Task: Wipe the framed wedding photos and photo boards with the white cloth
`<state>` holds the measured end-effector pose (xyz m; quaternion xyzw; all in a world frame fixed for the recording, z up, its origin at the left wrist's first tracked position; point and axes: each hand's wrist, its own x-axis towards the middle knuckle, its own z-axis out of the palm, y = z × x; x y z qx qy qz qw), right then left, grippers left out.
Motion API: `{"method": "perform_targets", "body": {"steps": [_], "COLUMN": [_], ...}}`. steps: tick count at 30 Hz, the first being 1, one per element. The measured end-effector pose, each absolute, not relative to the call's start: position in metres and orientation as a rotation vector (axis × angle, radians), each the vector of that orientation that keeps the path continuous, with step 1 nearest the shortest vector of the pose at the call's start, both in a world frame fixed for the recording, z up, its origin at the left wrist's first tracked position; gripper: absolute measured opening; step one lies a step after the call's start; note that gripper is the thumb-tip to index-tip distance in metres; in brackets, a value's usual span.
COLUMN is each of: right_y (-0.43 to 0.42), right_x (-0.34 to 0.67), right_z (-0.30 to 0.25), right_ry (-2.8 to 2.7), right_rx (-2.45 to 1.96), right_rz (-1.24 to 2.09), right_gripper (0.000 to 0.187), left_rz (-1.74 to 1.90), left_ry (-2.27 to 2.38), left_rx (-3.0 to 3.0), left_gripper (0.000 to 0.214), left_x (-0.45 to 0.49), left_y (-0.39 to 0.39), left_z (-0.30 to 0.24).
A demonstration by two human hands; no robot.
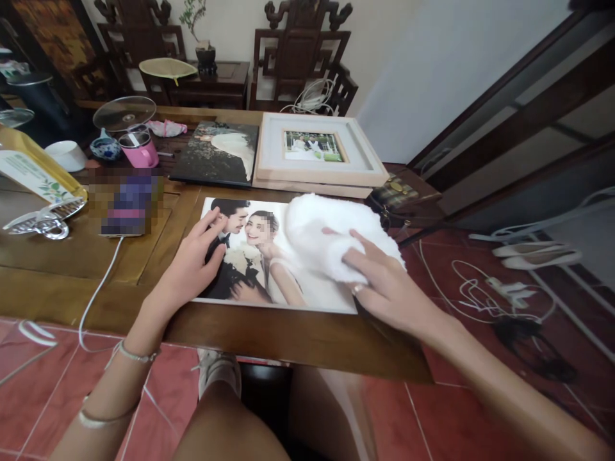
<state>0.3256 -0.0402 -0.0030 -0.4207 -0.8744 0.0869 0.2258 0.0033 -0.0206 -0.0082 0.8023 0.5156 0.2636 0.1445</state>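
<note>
A large wedding photo print (250,282) lies flat on the wooden table (298,336), near its front edge. My left hand (192,266) rests on the print's left part, fingers spread and flat, holding nothing. My right hand (379,282) presses a fluffy white cloth (327,234) onto the print's right part; the fingers lie over the cloth, curved onto it. A ring shows on one finger. The cloth covers the print's upper right corner.
Behind the print lie a dark photo album (216,153) and a light framed photo (317,150). A pink mug (139,148), a bowl (67,155), a blurred device (127,202) with a white cable and scissors (45,221) sit left. Cables (500,294) and shoes (533,253) lie on the red floor at right.
</note>
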Motion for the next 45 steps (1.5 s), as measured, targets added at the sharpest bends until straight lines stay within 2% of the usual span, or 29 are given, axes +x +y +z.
{"method": "perform_targets", "body": {"steps": [7,12,22,26,34,45], "right_y": [-0.070,-0.051,0.012,-0.017,-0.104,0.008], "right_x": [0.329,0.323,0.285,0.276,0.272,0.302], "right_z": [-0.005,-0.001,-0.008,-0.005,0.003,-0.008], "right_ry": [-2.481,-2.499,-2.428,-2.479,-2.529,-2.395], "right_rx": [-0.945,-0.926,-1.095,-1.056,-0.791,-1.166], "right_rz": [0.261,0.278,0.100,0.075,0.260,0.165], "right_gripper": [0.035,0.030,0.039,0.038,0.044,0.032], "left_rz": [0.496,0.529,0.582,0.601,0.623,0.623], "left_ry": [1.662,1.532,1.534,1.551,1.546,1.543], "left_rx": [2.343,2.370,2.364,2.355,2.353,2.353], "left_gripper": [0.050,0.055,0.056,0.056,0.056,0.055], "left_x": [0.009,0.007,0.003,0.004,0.003,0.003], "left_y": [-0.013,-0.013,-0.015,-0.015,-0.015,-0.016], "left_z": [-0.007,-0.012,-0.016,-0.016,-0.018,-0.016]}}
